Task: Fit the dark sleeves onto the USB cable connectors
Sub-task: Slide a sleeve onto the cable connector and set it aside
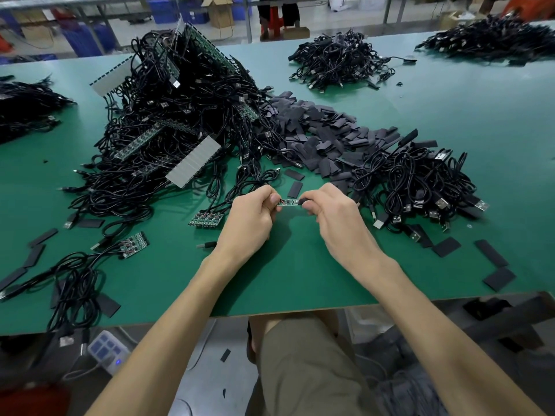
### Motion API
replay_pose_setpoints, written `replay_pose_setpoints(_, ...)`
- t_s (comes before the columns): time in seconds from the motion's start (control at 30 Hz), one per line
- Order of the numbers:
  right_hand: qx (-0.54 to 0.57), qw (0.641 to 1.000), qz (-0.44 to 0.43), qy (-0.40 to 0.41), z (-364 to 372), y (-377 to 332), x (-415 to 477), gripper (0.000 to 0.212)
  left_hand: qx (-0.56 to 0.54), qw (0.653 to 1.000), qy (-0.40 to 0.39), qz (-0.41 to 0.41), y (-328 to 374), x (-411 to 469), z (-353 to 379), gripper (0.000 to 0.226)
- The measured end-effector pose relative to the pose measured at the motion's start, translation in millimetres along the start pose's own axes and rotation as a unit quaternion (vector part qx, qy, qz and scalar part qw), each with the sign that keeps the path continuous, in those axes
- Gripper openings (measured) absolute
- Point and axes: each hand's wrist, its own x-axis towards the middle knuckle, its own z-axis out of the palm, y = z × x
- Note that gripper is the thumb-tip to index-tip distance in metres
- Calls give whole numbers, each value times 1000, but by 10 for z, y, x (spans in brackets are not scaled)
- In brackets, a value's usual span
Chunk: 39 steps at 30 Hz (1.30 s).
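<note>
My left hand [252,217] pinches the left end of a small green circuit board [289,202] that sits on the end of a black USB cable [255,183]. My right hand [330,214] pinches a dark sleeve [304,200] at the board's right end. Both hands hover just above the green table [300,280]. A heap of loose dark sleeves [324,136] lies behind them.
A big tangle of black cables with board strips [174,124] fills the left. A pile of coiled USB cables [420,187] lies to the right. More cable heaps sit far back. Loose sleeves [492,252] and small boards [207,219] are scattered near the front edge.
</note>
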Motion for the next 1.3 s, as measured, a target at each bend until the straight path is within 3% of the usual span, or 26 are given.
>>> replay_pose_setpoints(0.2, 6, 999, -35, -35, 1, -38, -13, 19, 85, 996, 30, 7, -40, -14, -13, 27)
replay_pose_setpoints(0.77, -16, 1000, -6, -2, -44, -80, -8, 21, 30, 999, -12, 43, -45, -44, -35, 28)
replay_pose_setpoints(0.93, -26, 996, -53, -59, -53, -142, -29, 25, 44, 996, -23, 76, -43, -50, -34, 27)
replay_pose_setpoints(1.0, -23, 997, -47, -47, -59, -143, -17, 24, 36, 995, -30, 92, -24, -60, -35, 25)
replay_pose_setpoints(1.17, -21, 999, -13, -26, -68, -144, -11, 26, 5, 992, -25, 124, 46, -72, -37, 6)
replay_pose_setpoints(1.3, -11, 1000, -1, -14, -76, -138, -14, 25, -5, 991, 7, 132, 71, -93, -34, 15)
